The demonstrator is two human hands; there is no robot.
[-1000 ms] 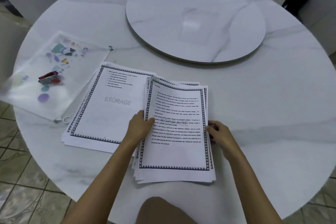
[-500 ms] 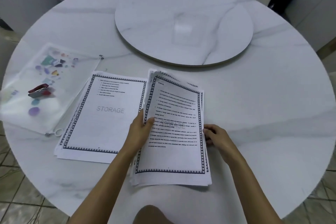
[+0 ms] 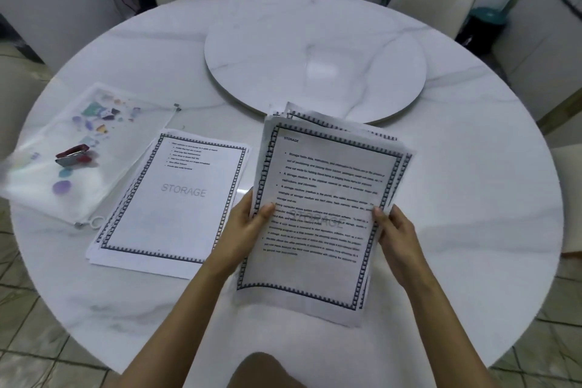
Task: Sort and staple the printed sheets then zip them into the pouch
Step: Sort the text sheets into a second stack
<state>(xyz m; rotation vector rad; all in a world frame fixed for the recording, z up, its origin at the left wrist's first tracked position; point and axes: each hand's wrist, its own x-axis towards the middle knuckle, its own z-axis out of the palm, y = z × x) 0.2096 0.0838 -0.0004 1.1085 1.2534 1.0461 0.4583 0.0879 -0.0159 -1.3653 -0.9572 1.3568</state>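
Sheets (image 3: 321, 214) first: a loose stack sits at six o'clock on the tabletop (image 3: 472, 198), raised and tilted, its near edge hanging past the rim toward the person. The far edges are fanned out and ragged, nothing squared. The top page reads STORAGE, with bulleted text inside a chequered border.

The left hand (image 3: 248, 224) pinches the stack's left edge, thumb on the page and fingers underneath. The right hand (image 3: 393, 230) pinches the right edge the same way.

At eight o'clock a second pile (image 3: 176, 198) lies flat, just beside the stack but apart from it. Its top page is a short list over a STORAGE watermark.

At nine o'clock lies the pouch (image 3: 126, 135), clear and speckled with colour, one corner touching that pile. A red stapler (image 3: 73, 155) rests on top of it, and no hand is near it.

The turntable (image 3: 315, 66) sits at twelve.

This looks like the sorting step, well short of stapling. The next move probably calls for one hand to let go, peel off the top page and read it. Then it either goes onto the eight o'clock pile or starts a new one. The ragged edges will want tapping square before any staple goes in.
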